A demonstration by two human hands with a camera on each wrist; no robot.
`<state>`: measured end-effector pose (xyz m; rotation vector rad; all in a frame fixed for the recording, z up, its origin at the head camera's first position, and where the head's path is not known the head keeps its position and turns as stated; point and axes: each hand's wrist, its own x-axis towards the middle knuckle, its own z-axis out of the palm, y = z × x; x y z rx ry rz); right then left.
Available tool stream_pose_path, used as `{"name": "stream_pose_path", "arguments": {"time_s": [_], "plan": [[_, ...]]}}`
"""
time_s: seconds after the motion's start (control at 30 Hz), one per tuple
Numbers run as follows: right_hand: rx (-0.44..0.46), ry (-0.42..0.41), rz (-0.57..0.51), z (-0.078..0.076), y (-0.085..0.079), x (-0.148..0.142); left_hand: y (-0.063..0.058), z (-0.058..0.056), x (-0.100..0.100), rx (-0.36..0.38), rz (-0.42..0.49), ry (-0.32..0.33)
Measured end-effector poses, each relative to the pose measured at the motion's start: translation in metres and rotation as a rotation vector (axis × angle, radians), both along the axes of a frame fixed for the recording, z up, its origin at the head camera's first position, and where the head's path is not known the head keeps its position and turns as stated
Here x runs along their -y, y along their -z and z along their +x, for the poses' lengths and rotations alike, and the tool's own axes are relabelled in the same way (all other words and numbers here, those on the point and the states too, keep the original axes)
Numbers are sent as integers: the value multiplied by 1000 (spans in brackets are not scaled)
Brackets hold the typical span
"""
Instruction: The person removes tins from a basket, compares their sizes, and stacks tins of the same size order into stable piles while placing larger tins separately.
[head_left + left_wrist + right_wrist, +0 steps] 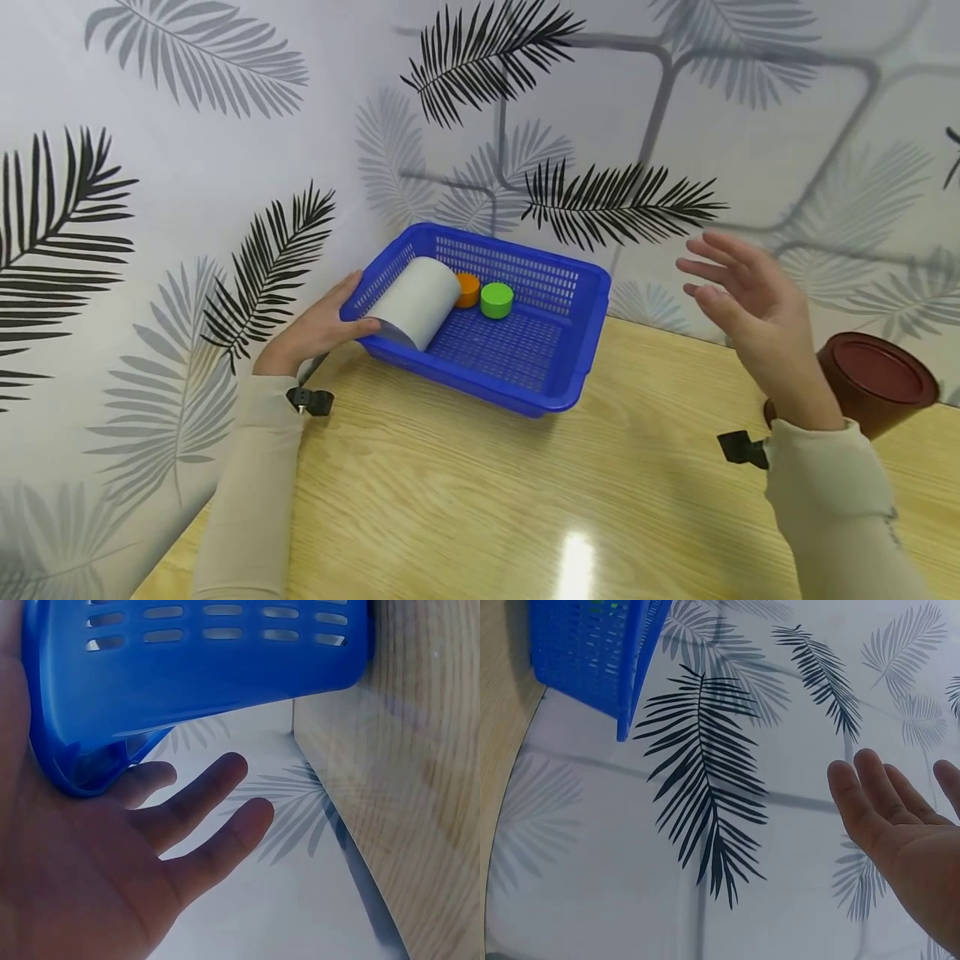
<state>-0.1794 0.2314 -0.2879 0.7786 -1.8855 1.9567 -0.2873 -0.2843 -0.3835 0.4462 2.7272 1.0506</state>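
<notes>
A blue plastic basket (pixel 480 392) with slotted walls holds a large white cylinder (pixel 422 296) lying on its side at the left. Beside it are a small orange cylinder (pixel 468 290) and a small green cylinder (pixel 497 301). My left hand (pixel 318 329) rests at the basket's near left corner, thumb over the front rim. In the left wrist view, its fingers (pixel 221 851) stretch loosely past the blue corner. To the right of the basket, my right hand (pixel 765 312) is raised in the air, fingers spread and holding nothing.
A dark red-brown round container (pixel 885 379) stands on the wooden table (pixel 450 500), partly behind the right wrist. A wall covering with leaf prints (pixel 622 200) rises close behind the basket and along the table's left edge.
</notes>
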Motion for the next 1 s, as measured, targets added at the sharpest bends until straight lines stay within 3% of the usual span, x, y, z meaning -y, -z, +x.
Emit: {"name": "stream_pose_path", "arguments": {"time_s": [0.17, 0.4, 0.53, 0.83, 1.0], "plan": [[36, -15, 50, -22, -5, 25, 4, 0, 2, 0, 32, 7], [34, 85, 352, -57, -10, 67, 2, 4, 2, -5, 36, -9], [88, 88, 431, -78, -10, 90, 1, 3, 1, 2, 24, -15], [194, 38, 449, -136, 5, 145, -1, 2, 1, 13, 11, -26], [403, -44, 387, -163, 31, 177, 1, 3, 0, 18, 58, -31]]}}
